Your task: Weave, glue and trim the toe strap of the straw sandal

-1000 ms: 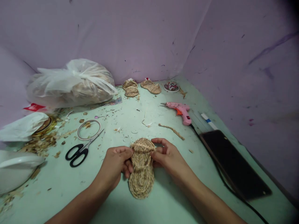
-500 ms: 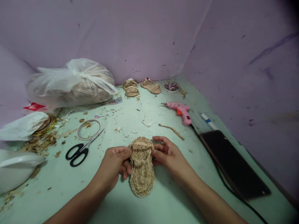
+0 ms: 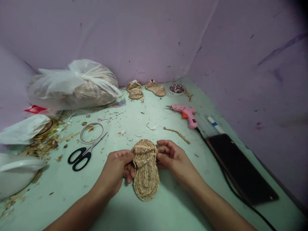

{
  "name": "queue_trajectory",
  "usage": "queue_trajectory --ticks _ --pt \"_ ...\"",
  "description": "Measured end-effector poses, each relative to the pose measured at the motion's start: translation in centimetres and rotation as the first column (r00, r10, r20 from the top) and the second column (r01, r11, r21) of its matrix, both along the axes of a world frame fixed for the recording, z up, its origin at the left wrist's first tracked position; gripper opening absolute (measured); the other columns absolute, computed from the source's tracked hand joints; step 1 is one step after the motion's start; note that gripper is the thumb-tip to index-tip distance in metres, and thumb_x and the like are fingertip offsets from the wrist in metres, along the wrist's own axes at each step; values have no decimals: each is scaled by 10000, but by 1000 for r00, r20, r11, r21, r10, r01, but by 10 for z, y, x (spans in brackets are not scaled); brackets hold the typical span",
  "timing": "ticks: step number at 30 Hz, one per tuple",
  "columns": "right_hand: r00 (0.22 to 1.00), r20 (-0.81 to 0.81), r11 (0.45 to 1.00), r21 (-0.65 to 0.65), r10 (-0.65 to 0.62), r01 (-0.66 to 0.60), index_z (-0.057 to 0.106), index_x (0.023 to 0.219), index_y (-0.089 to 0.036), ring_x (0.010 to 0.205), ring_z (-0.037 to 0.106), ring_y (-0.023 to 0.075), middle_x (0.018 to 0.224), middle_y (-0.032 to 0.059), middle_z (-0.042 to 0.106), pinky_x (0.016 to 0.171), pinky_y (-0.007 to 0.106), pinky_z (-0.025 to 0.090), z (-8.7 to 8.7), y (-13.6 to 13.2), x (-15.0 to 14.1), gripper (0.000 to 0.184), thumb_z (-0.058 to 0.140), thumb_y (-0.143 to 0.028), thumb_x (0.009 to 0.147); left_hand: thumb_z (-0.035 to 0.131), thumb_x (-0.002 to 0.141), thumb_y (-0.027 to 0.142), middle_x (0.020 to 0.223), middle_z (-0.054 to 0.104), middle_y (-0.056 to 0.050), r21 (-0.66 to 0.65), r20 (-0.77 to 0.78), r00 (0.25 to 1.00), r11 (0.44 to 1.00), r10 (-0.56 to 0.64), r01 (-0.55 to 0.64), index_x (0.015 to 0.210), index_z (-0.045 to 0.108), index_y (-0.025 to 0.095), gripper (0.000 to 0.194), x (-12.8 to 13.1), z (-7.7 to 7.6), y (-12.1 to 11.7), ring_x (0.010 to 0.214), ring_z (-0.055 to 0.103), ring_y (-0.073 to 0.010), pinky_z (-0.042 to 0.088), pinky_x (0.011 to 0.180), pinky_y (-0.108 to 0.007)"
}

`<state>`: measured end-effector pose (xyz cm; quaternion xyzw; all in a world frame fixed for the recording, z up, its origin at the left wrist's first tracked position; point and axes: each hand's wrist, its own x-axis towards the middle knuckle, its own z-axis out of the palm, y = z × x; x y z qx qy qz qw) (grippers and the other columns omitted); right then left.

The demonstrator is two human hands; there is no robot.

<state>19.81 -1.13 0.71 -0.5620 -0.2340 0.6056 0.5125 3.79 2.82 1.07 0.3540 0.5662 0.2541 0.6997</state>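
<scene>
A small woven straw sandal [image 3: 145, 175] lies on the pale green table [image 3: 168, 205], toe end away from me. My left hand [image 3: 117, 171] pinches its left edge by the strap, fingers curled against it. On the other side my right hand [image 3: 172, 158] grips the right edge near the strap with bent fingers. Both hands hold the sandal between them at the front middle of the table.
Black scissors [image 3: 83, 154] and a tape ring [image 3: 91, 132] lie to the left. A pink glue gun [image 3: 186, 115] with its cable, a dark phone [image 3: 240, 168], two more straw sandals [image 3: 136, 90] [image 3: 156, 89], a bead dish [image 3: 176, 89], a plastic bag [image 3: 74, 85] and straw scraps surround them.
The sandal and both hands have shifted slightly up and left on the table. The grip on its two sides stays the same.
</scene>
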Motion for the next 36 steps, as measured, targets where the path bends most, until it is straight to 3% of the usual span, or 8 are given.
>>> queue_trajectory --ticks 14,18,21,25,28,30,33,36 --pt "992 115 999 2 -53 53 475 903 -176 514 523 124 582 -41 567 487 261 433 -3 1 -7 364 654 -289 607 627 615 325 334 518 -5 -13 -15 1000 1000 21 -21 558 518 138 223 4 -1 -2 279 441 -91 333 276 -163" --pt "996 60 997 -31 -64 66 479 893 -178 491 517 119 562 -49 571 469 252 429 -4 3 -6 359 661 -271 598 578 652 386 375 514 0 -9 -49 996 997 -73 73 561 516 148 263 2 0 -1 310 466 -113 334 282 -188" --pt "998 12 997 -38 -65 65 479 893 -177 499 537 129 583 -36 589 462 255 429 -4 2 -4 391 690 -290 583 498 730 431 426 519 5 140 -336 918 952 -211 271 534 520 159 336 -7 7 2 337 467 -111 323 309 -202" --pt "999 -26 999 -2 -33 33 480 917 -175 568 562 122 690 -11 613 528 261 447 -4 0 -5 437 711 -241 553 506 777 339 566 614 -4 557 -760 643 607 97 566 681 620 187 212 -21 28 3 516 567 -142 406 477 -239" --pt "998 -62 999 39 6 -3 491 916 -175 602 555 90 789 -6 599 576 241 448 -1 -1 -10 464 703 -140 505 546 771 243 825 662 -53 731 -672 651 174 354 660 858 621 173 135 -19 40 -4 740 610 -180 456 653 -290" --pt "998 -64 999 52 17 -14 490 917 -180 610 554 81 830 -1 587 578 231 445 2 -2 -14 459 683 -113 506 560 756 189 876 649 -79 695 -660 647 -18 381 719 838 612 158 102 -10 43 -10 814 587 -216 438 732 -355" --pt "999 -20 997 74 29 -27 484 939 -190 602 546 72 886 15 584 582 235 448 6 -4 -19 432 655 -111 550 522 750 130 782 651 -67 592 -728 579 -89 367 801 751 612 165 96 2 40 -16 733 561 -233 392 717 -417" --pt "997 35 994 87 66 -69 479 963 -200 606 537 76 931 28 580 586 244 459 5 -8 -23 405 639 -127 598 491 732 86 750 652 -66 543 -765 519 -51 382 838 752 622 159 152 6 33 -18 702 556 -231 369 705 -418"
